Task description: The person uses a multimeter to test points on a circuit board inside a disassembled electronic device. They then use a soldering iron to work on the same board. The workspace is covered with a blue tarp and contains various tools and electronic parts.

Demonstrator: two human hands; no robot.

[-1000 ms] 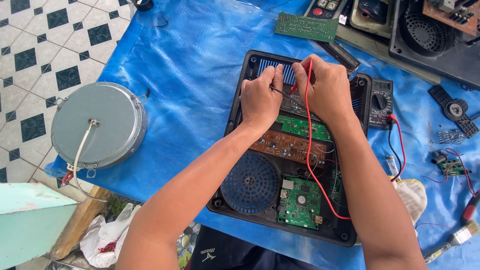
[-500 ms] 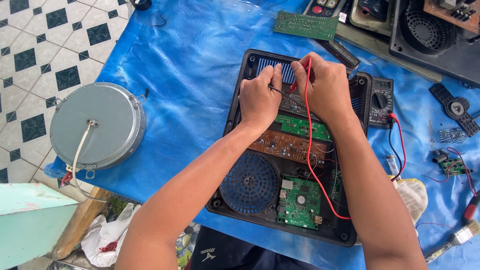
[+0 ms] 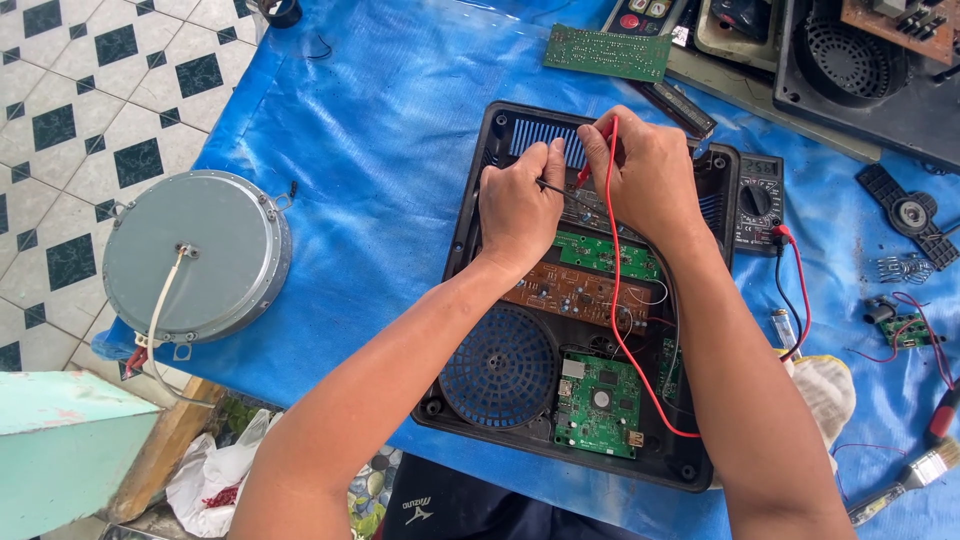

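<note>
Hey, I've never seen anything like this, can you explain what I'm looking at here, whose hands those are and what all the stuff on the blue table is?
The view comes from a camera worn on a person's head, looking down. On the blue sheet lies an opened black appliance case with circuit boards and a round fan grille inside. The left hand holds a thin black probe, the right hand a red one, both tips over the boards. A red lead runs to the multimeter. A round grey metal disc lies at the left.

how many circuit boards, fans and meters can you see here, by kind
Green circuit boards: 5, such as the loose one on the blue sheet
Brown circuit boards: 2, such as the one in the open black casing
Round fan grilles: 2, blue and black
Multimeter: 1
Total: 10
</note>
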